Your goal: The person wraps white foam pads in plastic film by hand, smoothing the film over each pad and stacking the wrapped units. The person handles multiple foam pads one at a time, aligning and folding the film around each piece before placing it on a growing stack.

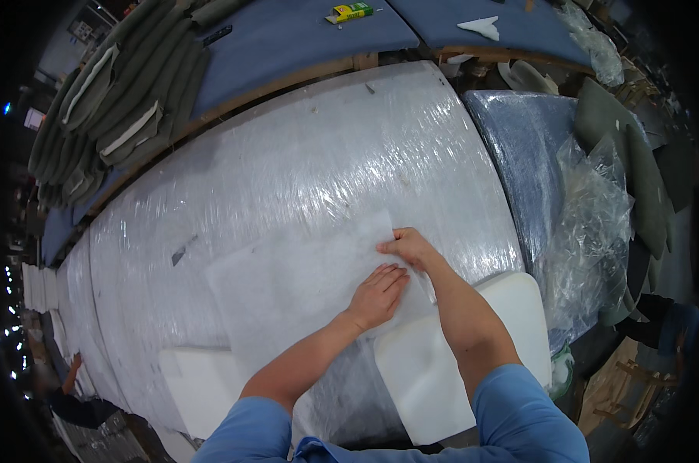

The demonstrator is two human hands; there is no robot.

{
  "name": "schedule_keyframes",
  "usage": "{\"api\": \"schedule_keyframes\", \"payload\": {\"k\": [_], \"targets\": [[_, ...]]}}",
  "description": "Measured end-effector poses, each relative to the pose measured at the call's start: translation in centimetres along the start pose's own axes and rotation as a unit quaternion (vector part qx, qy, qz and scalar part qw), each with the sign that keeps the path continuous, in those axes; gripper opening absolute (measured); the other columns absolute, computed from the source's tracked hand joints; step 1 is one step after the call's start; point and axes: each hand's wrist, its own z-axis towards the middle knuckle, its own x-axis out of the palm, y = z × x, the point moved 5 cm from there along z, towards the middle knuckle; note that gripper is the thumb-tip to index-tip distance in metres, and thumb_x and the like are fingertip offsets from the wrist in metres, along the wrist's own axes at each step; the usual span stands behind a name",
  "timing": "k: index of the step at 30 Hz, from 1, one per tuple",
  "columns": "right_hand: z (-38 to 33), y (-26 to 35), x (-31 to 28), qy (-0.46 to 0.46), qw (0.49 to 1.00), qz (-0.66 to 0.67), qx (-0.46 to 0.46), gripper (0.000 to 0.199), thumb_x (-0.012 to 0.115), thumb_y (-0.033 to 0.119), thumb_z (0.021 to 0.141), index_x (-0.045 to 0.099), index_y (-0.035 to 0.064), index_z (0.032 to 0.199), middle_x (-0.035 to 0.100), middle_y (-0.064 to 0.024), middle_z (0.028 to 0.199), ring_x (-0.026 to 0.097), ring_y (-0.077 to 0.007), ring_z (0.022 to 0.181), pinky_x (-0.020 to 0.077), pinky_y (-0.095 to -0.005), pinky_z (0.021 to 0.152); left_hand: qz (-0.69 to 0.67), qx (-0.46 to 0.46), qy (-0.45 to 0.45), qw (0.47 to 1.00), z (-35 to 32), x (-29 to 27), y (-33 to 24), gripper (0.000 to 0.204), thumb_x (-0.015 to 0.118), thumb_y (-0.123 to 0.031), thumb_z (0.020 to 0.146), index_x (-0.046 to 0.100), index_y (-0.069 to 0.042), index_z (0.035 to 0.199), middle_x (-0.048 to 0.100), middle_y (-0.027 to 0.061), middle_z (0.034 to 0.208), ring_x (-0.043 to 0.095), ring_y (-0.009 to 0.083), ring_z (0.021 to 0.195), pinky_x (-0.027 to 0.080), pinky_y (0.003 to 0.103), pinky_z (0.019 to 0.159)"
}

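Note:
A thin white sheet of soft, felt-like material (288,282) lies over the plastic-wrapped work table (288,154) in front of me. My left hand (379,295) rests flat on the sheet near its right edge, fingers stretched out and close together. Just beyond it, my right hand (410,248) pinches the sheet's far right edge between thumb and fingers. Close to my body on the right is a white foam pad (427,378) with rounded corners, partly under my right forearm. Another white pad (199,386) sits at the near left, partly covered by the sheet.
Dark grey-green padded pieces (126,92) are stacked at the far left. A blue-topped table (288,38) behind holds a yellow-green box (349,12) and a white scrap (481,28). Crumpled clear plastic (589,231) hangs at the right. Another person's arm (70,378) shows at the lower left.

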Motion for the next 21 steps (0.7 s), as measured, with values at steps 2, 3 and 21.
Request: {"api": "schedule_keyframes", "payload": {"k": [2,3,21], "targets": [[0.1,0.3,-0.1,0.013,1.000,-0.001,0.023,0.023,0.080,0.006,0.087,0.074,-0.0031,0.108,0.076,-0.0094,0.099,0.069,-0.0164,0.081,0.0570,-0.0312,0.071,0.063,0.044,0.015,0.997,1.9,0.4,0.3,0.050,0.058,-0.016,0.096,0.055,-0.002,0.143,0.050,0.0158,0.150,0.041,0.0332,0.145,0.030,0.046,0.124],[0.2,0.0,-0.2,0.019,0.999,0.001,0.038,0.023,0.080,0.006,0.088,0.074,-0.0032,0.108,0.075,-0.0093,0.099,0.069,-0.0162,0.081,0.0566,-0.0306,0.070,0.092,0.065,0.026,0.993,2.2,1.0,0.5,0.050,0.058,-0.019,0.097,0.055,-0.002,0.144,0.049,0.0153,0.150,0.041,0.0333,0.145,0.029,0.047,0.124],[0.2,10.8,-9.2,-0.309,0.915,0.019,-0.258,0.014,0.072,0.001,0.085,0.075,0.0010,0.099,0.074,-0.0114,0.083,0.071,-0.0229,0.072,0.0551,-0.0340,0.063,0.128,0.057,0.152,0.979,2.0,2.6,1.8,0.062,0.048,-0.029,0.103,0.038,-0.004,0.158,0.031,0.0138,0.167,0.025,0.0293,0.156,0.015,0.045,0.129]]}}
